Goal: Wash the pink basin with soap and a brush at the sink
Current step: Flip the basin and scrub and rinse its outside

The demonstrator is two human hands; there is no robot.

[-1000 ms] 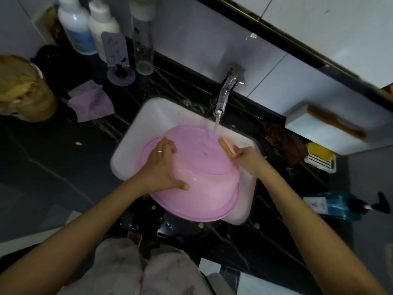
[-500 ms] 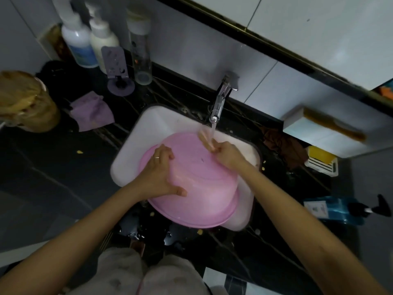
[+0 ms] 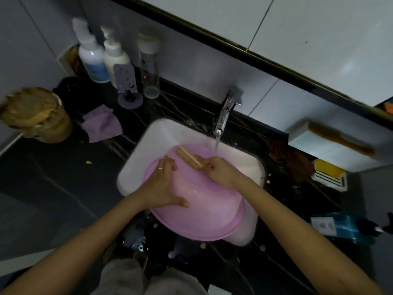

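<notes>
The pink basin point(image 3: 204, 211) lies upside down across the white sink point(image 3: 161, 135), its rim toward me. My left hand point(image 3: 163, 186) rests spread on the basin's left side, thumb stretched toward its middle. My right hand point(image 3: 219, 171) grips the handle of a brush point(image 3: 187, 157) with tan bristles, laid on the basin's far edge and pointing up-left. Water runs from the chrome tap point(image 3: 225, 111) onto the basin just behind my right hand.
Two pump bottles point(image 3: 95, 56), a clear bottle point(image 3: 150, 64) and a purple stand point(image 3: 127, 86) line the back left of the black counter. A purple cloth point(image 3: 102, 124) and a brown tub point(image 3: 36, 116) lie left. Right: a brown rag point(image 3: 291, 158), yellow soap dish point(image 3: 329, 173), blue bottle point(image 3: 344, 226).
My right hand has swept the brush from the basin's right side across to its far left edge. The left hand stays pressed on the basin.
</notes>
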